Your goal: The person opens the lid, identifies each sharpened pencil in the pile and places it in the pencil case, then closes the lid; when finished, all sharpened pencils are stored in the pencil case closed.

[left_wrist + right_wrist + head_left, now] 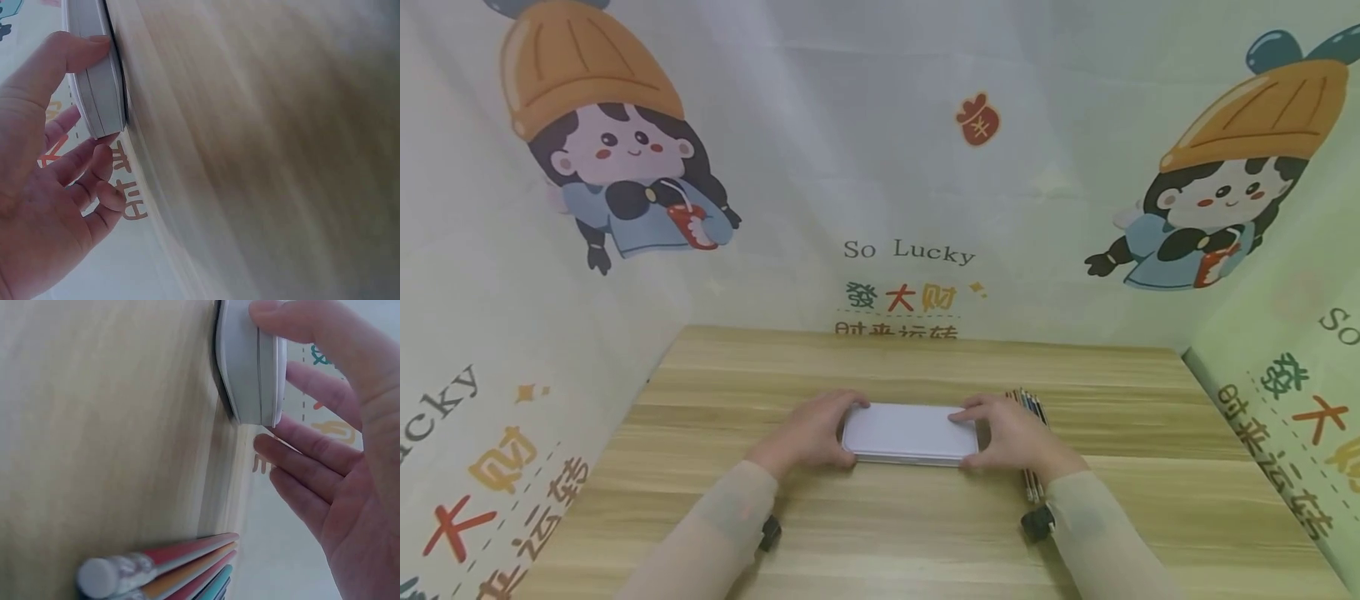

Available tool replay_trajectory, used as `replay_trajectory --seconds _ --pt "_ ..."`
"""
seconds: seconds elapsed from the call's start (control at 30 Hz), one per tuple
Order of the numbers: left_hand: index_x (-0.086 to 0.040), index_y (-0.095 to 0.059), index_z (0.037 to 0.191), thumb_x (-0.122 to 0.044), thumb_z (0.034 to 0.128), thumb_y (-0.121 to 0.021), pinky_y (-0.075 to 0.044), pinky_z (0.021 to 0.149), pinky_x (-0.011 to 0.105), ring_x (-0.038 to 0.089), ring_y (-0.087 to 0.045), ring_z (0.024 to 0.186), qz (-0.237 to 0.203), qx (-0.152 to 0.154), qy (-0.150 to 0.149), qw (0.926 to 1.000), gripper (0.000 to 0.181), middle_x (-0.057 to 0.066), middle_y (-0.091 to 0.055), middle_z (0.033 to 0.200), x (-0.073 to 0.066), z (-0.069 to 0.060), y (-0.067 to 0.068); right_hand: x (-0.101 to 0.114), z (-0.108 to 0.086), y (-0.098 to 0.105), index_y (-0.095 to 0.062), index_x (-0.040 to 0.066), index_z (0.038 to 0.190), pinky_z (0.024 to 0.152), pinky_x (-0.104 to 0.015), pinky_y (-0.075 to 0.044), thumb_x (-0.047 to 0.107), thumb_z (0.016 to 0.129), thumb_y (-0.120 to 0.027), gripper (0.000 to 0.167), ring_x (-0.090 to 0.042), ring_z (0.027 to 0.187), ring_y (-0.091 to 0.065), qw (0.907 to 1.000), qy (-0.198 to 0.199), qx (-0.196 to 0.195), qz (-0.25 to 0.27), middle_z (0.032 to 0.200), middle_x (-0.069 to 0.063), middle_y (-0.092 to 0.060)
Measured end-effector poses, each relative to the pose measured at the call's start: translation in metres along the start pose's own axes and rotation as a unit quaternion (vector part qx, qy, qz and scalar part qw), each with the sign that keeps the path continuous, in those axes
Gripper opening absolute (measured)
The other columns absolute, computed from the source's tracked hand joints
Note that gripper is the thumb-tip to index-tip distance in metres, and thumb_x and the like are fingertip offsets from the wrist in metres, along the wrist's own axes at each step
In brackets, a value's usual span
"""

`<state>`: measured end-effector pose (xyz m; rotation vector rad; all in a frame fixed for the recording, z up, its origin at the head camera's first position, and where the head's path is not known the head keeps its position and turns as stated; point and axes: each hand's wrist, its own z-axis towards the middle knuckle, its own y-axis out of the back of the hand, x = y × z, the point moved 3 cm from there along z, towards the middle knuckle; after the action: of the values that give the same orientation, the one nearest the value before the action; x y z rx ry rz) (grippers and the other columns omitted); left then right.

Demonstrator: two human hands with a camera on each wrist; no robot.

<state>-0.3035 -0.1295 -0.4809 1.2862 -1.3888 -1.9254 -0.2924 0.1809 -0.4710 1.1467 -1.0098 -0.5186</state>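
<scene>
A flat white rectangular case (910, 432) lies on the wooden table in front of me, its long side facing me. My left hand (812, 429) grips its left end, the thumb on the near side and fingers around the far side. At the opposite end, my right hand (1017, 433) holds the case the same way, with a finger over the top near the corner. Both wrist views show a thin seam running along the side of the case (97, 94), and its lid looks closed. The underside is hidden.
Several pencils (194, 559) with eraser ends lie side by side just right of the case, partly hidden by my right hand and wrist in the head view. The wooden table (880, 533) is bordered at the back and sides by a printed cloth (790, 167).
</scene>
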Motion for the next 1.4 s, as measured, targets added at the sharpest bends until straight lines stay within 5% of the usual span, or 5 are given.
replay_trajectory --seconds 1.07,1.4 --pt "-0.013 -0.061 0.130 -0.022 0.0595 -0.094 -0.045 0.112 0.048 0.029 -0.057 0.129 -0.003 -0.005 -0.003 1.0000 0.079 0.007 -0.065 0.136 -0.001 0.001 -0.001 -0.003 0.006 0.005 -0.077 0.022 0.125 0.105 -0.052 -0.050 0.045 0.065 -0.093 0.066 -0.034 0.125 -0.063 0.9999 0.005 0.010 0.000 0.137 -0.012 -0.066" --pt "-0.010 -0.059 0.133 -0.018 0.0555 -0.095 -0.044 0.112 0.049 0.031 -0.058 0.128 -0.005 0.005 -0.012 0.9999 0.085 0.009 -0.065 0.135 -0.003 0.003 -0.003 -0.010 0.004 0.011 -0.079 0.019 0.118 0.109 -0.057 -0.046 0.035 0.073 -0.088 0.049 -0.036 0.126 -0.063 0.9970 0.015 0.007 0.076 0.132 -0.012 -0.071"
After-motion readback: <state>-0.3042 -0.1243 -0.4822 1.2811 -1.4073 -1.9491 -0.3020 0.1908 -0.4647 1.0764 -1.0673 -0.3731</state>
